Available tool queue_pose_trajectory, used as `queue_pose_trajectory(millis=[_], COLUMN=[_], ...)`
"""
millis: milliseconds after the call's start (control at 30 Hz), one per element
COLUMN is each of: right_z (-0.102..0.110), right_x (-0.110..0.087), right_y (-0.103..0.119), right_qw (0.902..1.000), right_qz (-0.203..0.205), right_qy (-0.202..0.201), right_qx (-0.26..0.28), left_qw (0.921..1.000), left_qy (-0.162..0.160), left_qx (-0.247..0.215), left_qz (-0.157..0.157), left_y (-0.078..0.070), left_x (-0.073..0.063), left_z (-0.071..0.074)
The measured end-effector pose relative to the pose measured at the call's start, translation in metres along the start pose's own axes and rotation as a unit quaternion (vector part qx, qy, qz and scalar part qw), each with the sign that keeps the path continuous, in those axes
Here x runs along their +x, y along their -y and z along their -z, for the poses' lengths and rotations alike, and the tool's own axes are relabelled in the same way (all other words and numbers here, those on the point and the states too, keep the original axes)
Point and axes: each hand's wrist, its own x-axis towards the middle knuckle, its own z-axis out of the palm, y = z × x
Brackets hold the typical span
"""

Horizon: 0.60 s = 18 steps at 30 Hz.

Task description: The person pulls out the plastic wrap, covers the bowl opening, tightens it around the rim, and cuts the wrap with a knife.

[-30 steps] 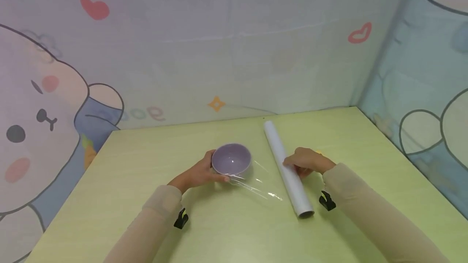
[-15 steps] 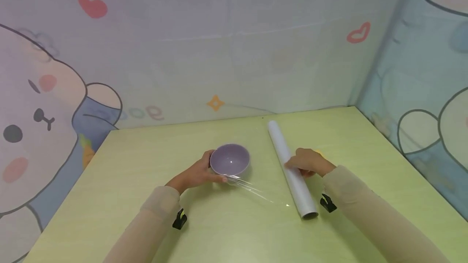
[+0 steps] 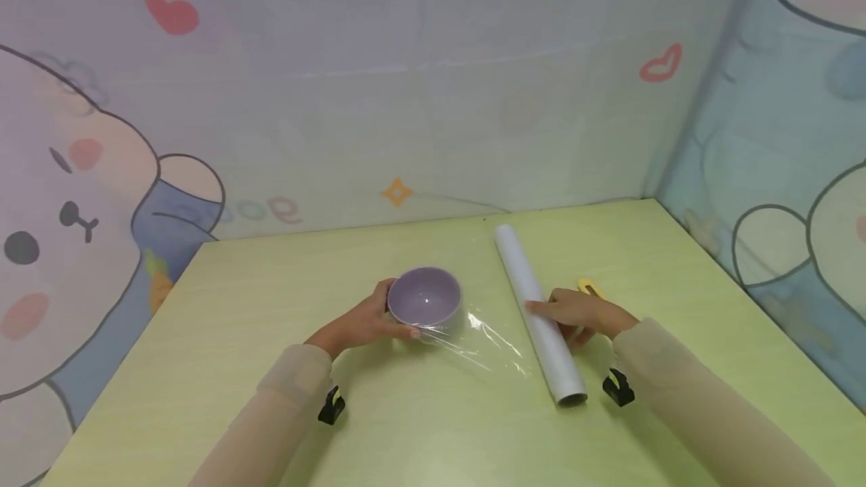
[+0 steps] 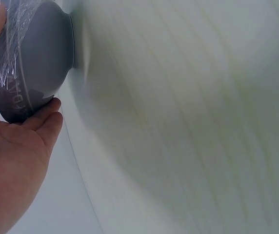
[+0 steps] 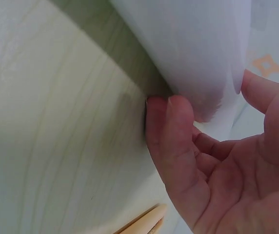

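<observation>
Near the middle of the table, my left hand (image 3: 363, 322) holds a purple bowl (image 3: 425, 296), thumb at the near rim and fingers round its left side. Clear cling film (image 3: 499, 340) stretches from the thumb and near rim toward a long white roll of cling film (image 3: 531, 307). In the left wrist view, wrinkled film (image 4: 13, 53) lies against the rim of the bowl (image 4: 49, 51), and fingertips support its side. My right hand (image 3: 583, 314) grips the roll midway along. The right wrist view has thumb and fingers on opposite sides of the roll (image 5: 188, 44).
A yellow-handled cutter (image 3: 590, 288) lies just behind my right hand, partly hidden by it. The pale table (image 3: 237, 337) ends at a printed cloth backdrop (image 3: 325, 126) behind, with another cloth (image 3: 778, 164) along the right side.
The roll has shifted slightly right, and the film, drawn into a tight line half a second ago, now spreads wider. My right hand has moved a little right and nearer, uncovering more of the cutter.
</observation>
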Motion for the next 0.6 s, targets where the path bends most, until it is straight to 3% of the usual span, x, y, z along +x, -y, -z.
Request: queue_pose_trajectory(millis=[300, 433, 600], right_z=[0.004, 0.016, 0.042], right_x=[-0.002, -0.010, -0.020], right_y=[-0.012, -0.021, -0.041], right_qw=[0.9993, 0.9975, 0.9831], right_qz=[0.024, 0.048, 0.028], right_qy=[-0.012, -0.036, -0.108], right_qx=[-0.026, -0.037, -0.145], left_qw=[1.0000, 0.9998, 0.9999], left_qy=[0.002, 0.003, 0.008], left_qx=[0.005, 0.012, 0.009], left_qz=[0.006, 0.013, 0.010], left_y=[-0.001, -0.002, -0.002], left_x=[-0.001, -0.003, -0.003], left_z=[-0.001, 0.000, 0.000])
